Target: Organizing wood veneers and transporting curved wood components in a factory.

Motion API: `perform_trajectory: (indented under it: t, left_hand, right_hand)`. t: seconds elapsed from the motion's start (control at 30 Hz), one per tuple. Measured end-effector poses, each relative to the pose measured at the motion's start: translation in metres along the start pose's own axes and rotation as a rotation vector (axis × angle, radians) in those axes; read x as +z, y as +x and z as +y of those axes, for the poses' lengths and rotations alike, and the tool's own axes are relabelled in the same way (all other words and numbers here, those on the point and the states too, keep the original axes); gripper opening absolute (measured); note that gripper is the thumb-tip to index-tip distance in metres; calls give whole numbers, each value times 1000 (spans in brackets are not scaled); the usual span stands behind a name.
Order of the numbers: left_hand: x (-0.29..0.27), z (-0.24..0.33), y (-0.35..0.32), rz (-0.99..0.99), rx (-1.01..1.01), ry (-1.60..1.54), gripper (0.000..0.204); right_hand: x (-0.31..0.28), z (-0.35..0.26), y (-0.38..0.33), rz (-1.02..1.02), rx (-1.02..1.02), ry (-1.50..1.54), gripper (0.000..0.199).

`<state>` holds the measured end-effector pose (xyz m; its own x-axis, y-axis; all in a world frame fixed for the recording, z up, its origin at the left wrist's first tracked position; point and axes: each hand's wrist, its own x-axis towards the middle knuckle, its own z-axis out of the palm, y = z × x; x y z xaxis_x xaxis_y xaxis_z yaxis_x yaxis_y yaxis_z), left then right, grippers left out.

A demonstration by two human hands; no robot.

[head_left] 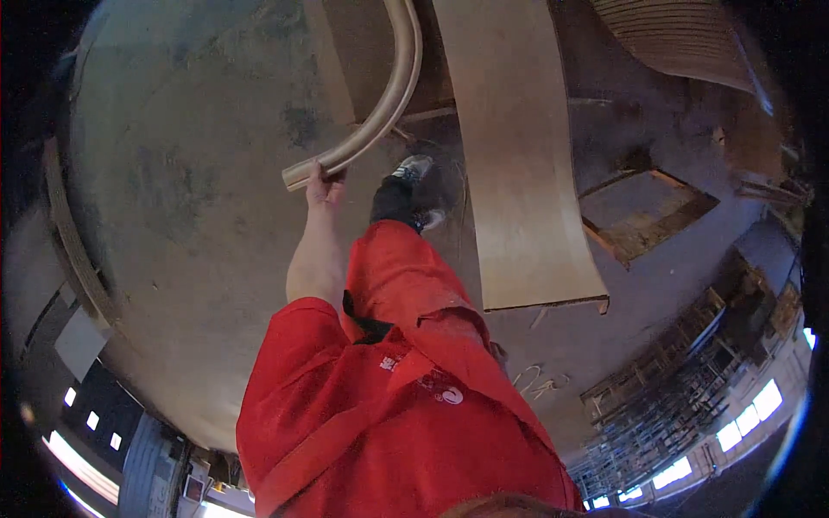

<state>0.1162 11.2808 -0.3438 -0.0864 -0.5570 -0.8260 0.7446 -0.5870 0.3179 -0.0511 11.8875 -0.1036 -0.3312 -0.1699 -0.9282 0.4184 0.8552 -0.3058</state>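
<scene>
My left hand (325, 185) is closed around the near end of a long curved wooden moulding (386, 110) with a grooved profile. The piece is pale brown and bends away up and to the right, running out past the top of the view. A short stub of it sticks out to the left of my fingers. My left arm is stretched forward and down beside my red-clothed leg. My right hand does not show. Right of the moulding lies a long, wide, smooth wooden board (522, 164), its near end squared off.
A square wooden frame (678, 226) lies on the floor right of the board. Ribbed curved panels (682, 39) stand at the top right. Racks (656, 423) with many parts line the lower right. A long strip (73, 229) lies far left. Thin loops (540, 382) lie near the board's end.
</scene>
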Motion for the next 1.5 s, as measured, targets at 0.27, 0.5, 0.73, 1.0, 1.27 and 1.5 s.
perform_trajectory:
  t: [0.27, 0.5, 0.73, 1.0, 1.27, 1.5]
  left_hand:
    - [-18, -1, 20, -52, -90, 59, 37]
    - [7, -33, -13, -4, -50, 78, 39]
    - [30, -37, -24, -29, 2, 83, 39]
    - [28, -21, -12, -42, 26, 83, 40]
    - [37, -43, -25, 1, -57, 35, 50]
    - [-19, -51, -29, -98, -226, 353, 69]
  right_hand:
    - [6, -4, 7, 34, 15, -61, 38]
    - [6, 3, 5, 92, 45, -125, 35]
    - [-23, 127, -2, -53, -388, 145, 38]
    - [-2, 134, 110, 62, 109, -297, 41]
    - [-8, 122, 73, 57, -76, 263, 42]
    - [7, -23, 18, 120, 50, 176, 31]
